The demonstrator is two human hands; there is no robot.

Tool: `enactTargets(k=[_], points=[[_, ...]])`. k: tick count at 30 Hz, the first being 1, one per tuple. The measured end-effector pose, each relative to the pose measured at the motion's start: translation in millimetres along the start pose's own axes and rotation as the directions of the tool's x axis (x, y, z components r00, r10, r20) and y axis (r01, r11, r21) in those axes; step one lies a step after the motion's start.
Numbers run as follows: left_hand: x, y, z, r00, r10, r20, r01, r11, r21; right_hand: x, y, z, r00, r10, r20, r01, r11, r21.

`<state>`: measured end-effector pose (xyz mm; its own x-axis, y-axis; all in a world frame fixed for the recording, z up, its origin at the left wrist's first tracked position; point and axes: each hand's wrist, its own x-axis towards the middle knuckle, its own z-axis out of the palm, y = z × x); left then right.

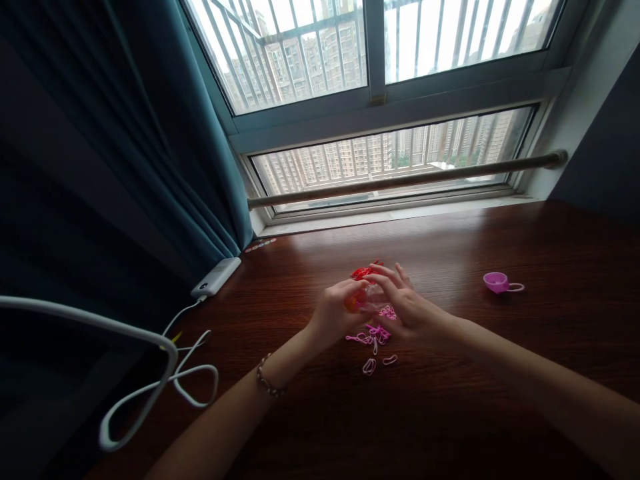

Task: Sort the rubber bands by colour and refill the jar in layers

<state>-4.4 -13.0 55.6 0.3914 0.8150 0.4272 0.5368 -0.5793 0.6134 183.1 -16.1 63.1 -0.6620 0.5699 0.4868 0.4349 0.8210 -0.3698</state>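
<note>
In the head view, the left hand (334, 308) has its fingers closed on a clear container (373, 292) above the middle of the table (305, 267), with red bands (361, 274) at its top and orange and pink inside. The right hand (407, 310) meets it from the other side, fingers partly spread; whether they grip or only touch it, I cannot tell. Just below lie pink loops (379, 335), loosely heaped, with two paler ones apart on the near side. Well to the right sits a purple cup (496, 283) with a ring-like handle. At the left, a white box (217, 277) lies against the blue curtain (195, 200), and a white cable (196, 400) coils near the left forearm. A rail (410, 181) crosses the window (300, 60) behind. Both hands hide most of the container, so its shape is unclear; the right hand also overlaps the heap. Both forearms and the cable are cut off by the frame, and the near table is dark.
</note>
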Motion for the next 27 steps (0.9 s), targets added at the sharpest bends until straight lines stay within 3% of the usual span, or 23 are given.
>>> enactTargets(k=[5, 13, 16, 19, 21, 23, 27], points=[[-4.5, -1.6, 9.1, 0.998, 0.006, 0.055, -0.008, 1.000, 0.023, -3.2, 6.8, 16.6, 0.998, 0.041, 0.043, -0.045, 0.992, 0.118], [-0.4, -14.3, 1.2, 0.998, -0.039, -0.048, 0.037, 0.999, -0.030, 2.2, 7.5, -9.6, 0.973, 0.133, -0.189, -0.053, 0.924, 0.378], [2.6, -22.3, -3.7, 0.996, -0.050, -0.078, 0.051, 0.999, 0.018, 1.5, 15.3, -11.5, 0.916, 0.300, -0.266, -0.183, 0.903, 0.387], [4.6, -29.2, -6.6, 0.991, -0.060, -0.116, 0.067, 0.996, 0.056, -4.9, 30.4, 0.7, 0.915, 0.388, -0.113, -0.353, 0.903, 0.246], [5.2, -32.0, -7.2, 0.991, -0.059, -0.123, 0.068, 0.995, 0.073, -11.2, 38.4, 12.2, 0.931, 0.351, 0.100, -0.361, 0.927, 0.103], [5.2, -33.5, -7.0, 0.993, -0.051, -0.105, 0.060, 0.995, 0.085, -16.6, 41.4, 21.9, 0.923, 0.301, 0.239, -0.314, 0.949, 0.016], [4.6, -34.1, -6.4, 0.999, -0.033, -0.011, 0.034, 0.992, 0.118, -19.4, 34.1, 29.4, 0.931, 0.225, 0.287, -0.248, 0.968, 0.045]])
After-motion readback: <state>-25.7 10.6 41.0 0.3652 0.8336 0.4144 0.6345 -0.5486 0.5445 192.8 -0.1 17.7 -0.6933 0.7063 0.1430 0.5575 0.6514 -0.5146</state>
